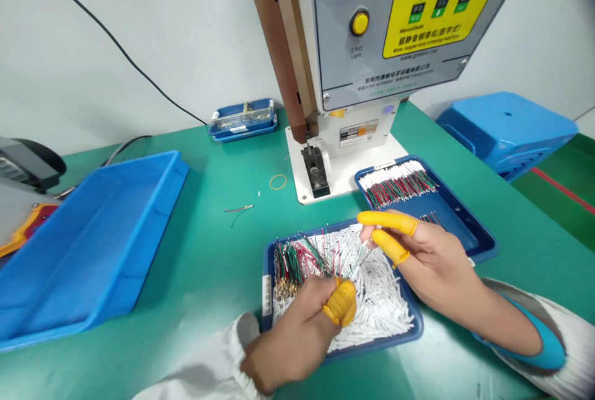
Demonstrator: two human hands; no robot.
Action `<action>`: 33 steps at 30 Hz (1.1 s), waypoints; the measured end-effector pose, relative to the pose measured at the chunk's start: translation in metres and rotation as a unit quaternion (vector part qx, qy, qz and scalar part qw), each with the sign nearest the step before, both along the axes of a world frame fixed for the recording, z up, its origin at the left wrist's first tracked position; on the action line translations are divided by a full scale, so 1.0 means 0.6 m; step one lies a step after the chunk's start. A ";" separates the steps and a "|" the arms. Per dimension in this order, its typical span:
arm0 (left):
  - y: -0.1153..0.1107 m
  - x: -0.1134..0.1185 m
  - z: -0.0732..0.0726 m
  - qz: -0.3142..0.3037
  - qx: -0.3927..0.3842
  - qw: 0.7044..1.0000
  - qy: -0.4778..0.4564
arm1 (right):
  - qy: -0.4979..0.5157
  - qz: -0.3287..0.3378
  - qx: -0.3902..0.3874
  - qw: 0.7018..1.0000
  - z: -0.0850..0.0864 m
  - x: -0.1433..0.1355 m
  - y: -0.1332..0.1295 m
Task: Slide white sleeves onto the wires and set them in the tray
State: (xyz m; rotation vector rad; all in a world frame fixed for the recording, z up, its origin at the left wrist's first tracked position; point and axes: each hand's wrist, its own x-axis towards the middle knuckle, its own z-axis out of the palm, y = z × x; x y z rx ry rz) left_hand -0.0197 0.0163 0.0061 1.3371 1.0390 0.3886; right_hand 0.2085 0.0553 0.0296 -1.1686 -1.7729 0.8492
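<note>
My left hand point(309, 322), with a yellow finger cot, is closed round a bundle of thin wires point(338, 266), whose red, green and black ends fan out at the top. My right hand point(425, 260) has yellow cots on two fingers and pinches at the tips of the green and dark wires; what lies between the fingertips is too small to make out. Both hands are over a blue tray point(268, 263) of loose white sleeves point(379, 307). A pile of red, green and black wires with brass-coloured ends point(287, 270) lies at its left.
Behind the tray stands a crimping machine point(346, 90). A second blue tray point(469, 226) at the right holds rows of white-sleeved wires point(397, 183). A large blue bin point(97, 245), a rubber band point(278, 182), a loose wire piece point(239, 209), a small tray point(243, 120) and a blue stool point(509, 130) surround the workplace.
</note>
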 end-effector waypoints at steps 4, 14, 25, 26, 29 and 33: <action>0.003 0.000 0.000 -0.002 0.013 1.000 -0.016 | -0.014 0.053 0.020 0.998 -0.004 0.003 0.000; -0.001 -0.006 -0.009 0.007 -0.009 1.000 0.004 | -0.028 0.088 0.067 0.993 -0.014 0.010 -0.002; 0.012 -0.001 0.017 -0.148 0.067 0.986 0.046 | 0.078 0.027 -0.063 0.995 0.002 -0.001 -0.007; 0.012 -0.002 0.017 -0.148 0.069 0.985 0.054 | 0.079 0.031 -0.069 0.994 0.003 -0.002 -0.008; 0.012 -0.005 0.015 -0.134 0.074 0.986 0.064 | 0.085 0.035 -0.063 0.994 0.003 -0.002 -0.010; 0.011 -0.004 0.016 -0.141 0.069 0.985 0.069 | 0.102 0.039 -0.055 0.992 -0.005 -0.001 -0.011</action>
